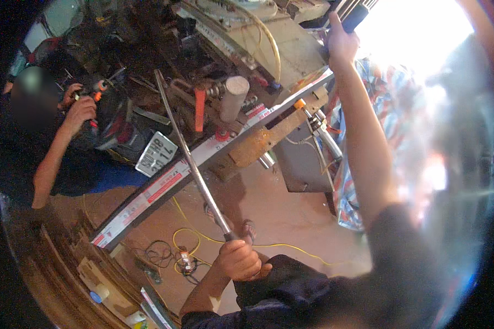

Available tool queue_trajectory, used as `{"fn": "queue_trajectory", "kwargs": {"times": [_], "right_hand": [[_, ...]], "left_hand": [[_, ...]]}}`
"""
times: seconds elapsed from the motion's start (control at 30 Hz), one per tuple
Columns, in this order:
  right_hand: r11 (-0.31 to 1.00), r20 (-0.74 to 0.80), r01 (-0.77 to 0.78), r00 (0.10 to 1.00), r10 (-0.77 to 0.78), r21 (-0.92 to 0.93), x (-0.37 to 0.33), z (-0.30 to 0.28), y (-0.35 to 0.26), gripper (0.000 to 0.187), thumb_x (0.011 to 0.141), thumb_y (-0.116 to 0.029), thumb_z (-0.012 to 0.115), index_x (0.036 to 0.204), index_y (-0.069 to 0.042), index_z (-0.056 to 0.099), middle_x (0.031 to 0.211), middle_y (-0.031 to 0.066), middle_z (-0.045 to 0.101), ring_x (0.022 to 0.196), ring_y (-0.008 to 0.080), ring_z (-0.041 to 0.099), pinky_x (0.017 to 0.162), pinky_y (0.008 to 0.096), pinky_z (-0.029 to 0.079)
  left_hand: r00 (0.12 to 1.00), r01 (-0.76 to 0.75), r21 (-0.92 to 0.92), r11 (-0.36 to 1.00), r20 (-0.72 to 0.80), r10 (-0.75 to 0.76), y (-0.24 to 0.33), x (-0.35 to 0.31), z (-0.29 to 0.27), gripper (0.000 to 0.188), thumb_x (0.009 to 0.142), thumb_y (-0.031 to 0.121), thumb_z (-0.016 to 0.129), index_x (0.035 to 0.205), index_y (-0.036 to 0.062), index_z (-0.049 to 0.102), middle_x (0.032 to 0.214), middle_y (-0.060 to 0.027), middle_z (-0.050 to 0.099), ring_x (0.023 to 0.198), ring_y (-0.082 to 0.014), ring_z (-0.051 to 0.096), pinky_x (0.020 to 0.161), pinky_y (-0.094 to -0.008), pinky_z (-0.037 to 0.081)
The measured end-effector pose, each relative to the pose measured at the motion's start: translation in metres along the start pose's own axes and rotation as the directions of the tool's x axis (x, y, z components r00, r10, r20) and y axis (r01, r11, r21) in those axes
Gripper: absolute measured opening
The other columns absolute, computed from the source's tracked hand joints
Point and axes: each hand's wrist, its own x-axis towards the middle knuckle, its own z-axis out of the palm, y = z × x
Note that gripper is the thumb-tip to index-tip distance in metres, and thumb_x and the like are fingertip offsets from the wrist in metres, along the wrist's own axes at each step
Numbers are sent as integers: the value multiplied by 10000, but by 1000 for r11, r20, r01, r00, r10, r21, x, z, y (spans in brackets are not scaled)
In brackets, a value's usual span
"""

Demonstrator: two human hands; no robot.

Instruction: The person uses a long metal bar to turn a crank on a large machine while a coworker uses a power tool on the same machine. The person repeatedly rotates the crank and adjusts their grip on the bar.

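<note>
My left hand [240, 261], low in the middle, is closed round the dark end of a long, slightly curved metal bar [191, 160]. The bar slants up and left, passing over a long profile strip [158, 189] covered in white and red printed film. At the upper right, my right hand [343, 45] is raised with the arm stretched out. It is closed by a dark, block-like thing [356, 20], whose kind I cannot make out. Below that hand, the strip's far end runs along a rusty steel block [255, 147] on the machine.
A grey cylinder [235, 97] and a red lever [200, 109] stand on the machine. A clamp-like metal fitting [323, 129] sits to the right. At left, a co-worker's hands [82, 107] hold an orange-tipped tool beside a motorbike. A yellow cable [280, 245] crosses the floor.
</note>
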Motion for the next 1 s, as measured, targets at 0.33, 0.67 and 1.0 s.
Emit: {"fn": "queue_trajectory", "kwargs": {"times": [0.33,0.67,1.0], "right_hand": [[991,-7,136,991,-136,-4,1,4,10,386,964,-409,844,917,-34,764,734,19,674,641,117,594,594,319,466],[995,-37,73,996,-75,-67,-7,9,-2,423,977,-414,834,938,3,777,817,58,738,798,193,673,799,384,534],[992,32,119,993,-118,-37,-2,2,-2,516,975,-459,828,855,35,737,737,116,718,718,218,666,757,433,540]], "left_hand": [[997,27,-55,998,77,-23,1,19,-9,376,896,319,783,645,170,547,701,-14,588,772,-220,649,822,-396,515],[985,33,-5,999,167,-32,3,17,-7,345,825,412,841,721,178,611,790,8,637,820,-213,657,840,-413,497],[954,111,41,993,275,-118,14,27,-21,354,807,426,838,764,156,613,848,-20,645,876,-245,657,902,-456,506]]}}
